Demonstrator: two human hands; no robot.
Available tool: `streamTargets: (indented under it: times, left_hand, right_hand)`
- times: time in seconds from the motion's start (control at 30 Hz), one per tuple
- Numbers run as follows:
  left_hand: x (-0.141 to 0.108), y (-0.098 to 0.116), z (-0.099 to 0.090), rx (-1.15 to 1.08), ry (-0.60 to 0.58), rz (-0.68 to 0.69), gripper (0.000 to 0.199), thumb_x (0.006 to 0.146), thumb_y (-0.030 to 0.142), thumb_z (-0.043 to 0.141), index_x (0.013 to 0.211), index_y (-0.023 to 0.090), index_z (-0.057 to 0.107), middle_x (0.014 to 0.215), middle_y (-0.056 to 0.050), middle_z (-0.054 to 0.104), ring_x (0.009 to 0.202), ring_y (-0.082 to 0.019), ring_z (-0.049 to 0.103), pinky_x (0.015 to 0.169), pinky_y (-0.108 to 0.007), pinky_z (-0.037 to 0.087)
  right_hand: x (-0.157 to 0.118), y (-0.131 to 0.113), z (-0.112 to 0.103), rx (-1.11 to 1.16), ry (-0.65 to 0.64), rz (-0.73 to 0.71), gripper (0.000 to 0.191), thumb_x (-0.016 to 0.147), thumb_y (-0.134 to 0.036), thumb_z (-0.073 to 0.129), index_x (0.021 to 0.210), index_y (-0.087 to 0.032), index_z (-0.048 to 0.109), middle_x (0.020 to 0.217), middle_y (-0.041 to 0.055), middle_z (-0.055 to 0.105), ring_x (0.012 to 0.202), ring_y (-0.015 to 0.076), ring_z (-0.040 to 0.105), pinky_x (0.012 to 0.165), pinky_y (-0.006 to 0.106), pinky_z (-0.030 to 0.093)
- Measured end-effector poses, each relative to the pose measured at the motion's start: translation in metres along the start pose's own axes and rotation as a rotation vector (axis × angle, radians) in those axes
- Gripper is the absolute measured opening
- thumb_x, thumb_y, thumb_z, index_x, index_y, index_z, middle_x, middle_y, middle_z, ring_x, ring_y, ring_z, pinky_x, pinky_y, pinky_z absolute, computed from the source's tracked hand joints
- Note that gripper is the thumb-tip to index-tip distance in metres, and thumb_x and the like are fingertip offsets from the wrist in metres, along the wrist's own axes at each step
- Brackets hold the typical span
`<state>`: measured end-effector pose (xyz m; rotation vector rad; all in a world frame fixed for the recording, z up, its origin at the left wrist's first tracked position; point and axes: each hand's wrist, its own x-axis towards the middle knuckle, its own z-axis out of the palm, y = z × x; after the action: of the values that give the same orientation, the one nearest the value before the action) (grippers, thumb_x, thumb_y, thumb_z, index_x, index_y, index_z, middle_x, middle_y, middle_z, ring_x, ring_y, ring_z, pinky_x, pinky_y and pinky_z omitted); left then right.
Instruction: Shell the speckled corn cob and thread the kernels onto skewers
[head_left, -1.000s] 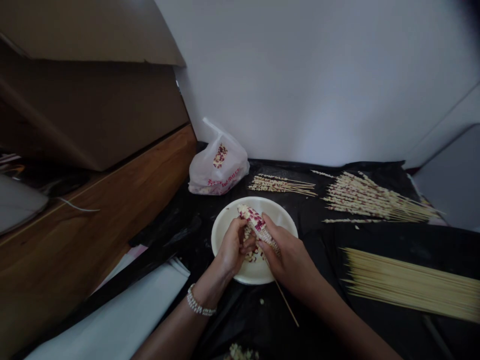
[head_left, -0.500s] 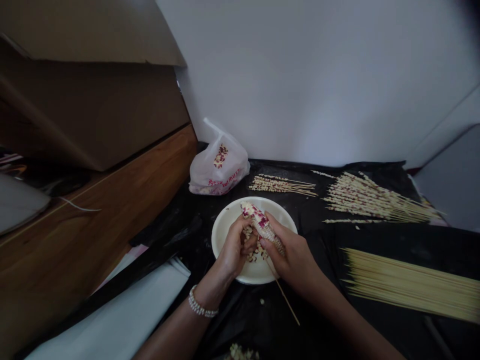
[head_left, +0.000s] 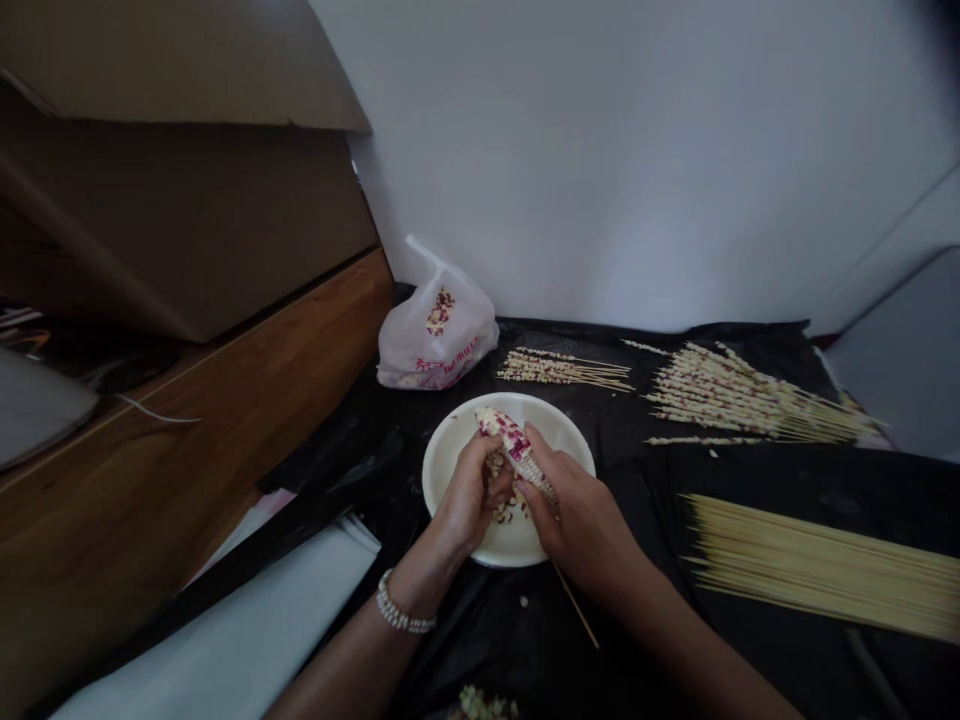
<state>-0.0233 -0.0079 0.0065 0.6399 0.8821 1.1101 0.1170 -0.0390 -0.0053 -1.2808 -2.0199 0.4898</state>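
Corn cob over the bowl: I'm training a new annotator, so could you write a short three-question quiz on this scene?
1. Multiple choice: what is the right hand holding over the bowl?
A) the plastic bag
B) the corn cob
C) the cardboard box

2. True or false: the beaded bracelet is on the left wrist.

3. Short answer: which lies nearer the person, the bundle of bare sticks or the larger pile of loaded skewers?

Key: 1. B; 2. true; 3. the bundle of bare sticks
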Motion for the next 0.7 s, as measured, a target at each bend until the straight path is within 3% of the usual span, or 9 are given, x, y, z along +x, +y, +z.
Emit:
streamTargets:
  times: [0.3,0.53,0.7]
  left_hand:
    - [-0.0025,-0.0015,0.0021,0.004,0.073,0.062,0.021,0.061,0.016,0.057,0.077,0.021,0.044,0.048,0.011,0.034,0.038,-0.003,0.020,0.040,-0.017,0.014]
    - [-0.0044,0.0027,0.0047,-0.049,0.012,0.041,0.021,0.073,0.034,0.062,0.079,0.019,0.048,0.049,0.010,0.038,0.037,-0.003,0.021,0.040,-0.017,0.017]
    - [-0.0022,0.0022,0.0034,-0.077,0.015,0.011,0.025,0.077,0.036,0.061,0.071,0.019,0.044,0.052,0.007,0.042,0.036,-0.003,0.020,0.039,-0.018,0.015]
  right_hand:
    - [0.0007,0.0023,0.0008,0.078,0.013,-0.020,0.057,0.098,-0.026,0.043,0.150,-0.006,0.037,0.119,0.0221,0.068,0.111,0.0326,0.065,0.091,0.051,0.055]
    - [0.0013,0.0028,-0.0020,0.045,0.011,-0.005,0.056,0.098,-0.025,0.043,0.151,-0.009,0.036,0.116,0.0202,0.068,0.106,0.0320,0.067,0.088,0.051,0.056]
    - [0.0012,0.0002,-0.0032,0.010,-0.004,-0.003,0.057,0.099,-0.024,0.043,0.154,-0.017,0.032,0.117,0.0174,0.066,0.109,0.0320,0.065,0.092,0.053,0.054]
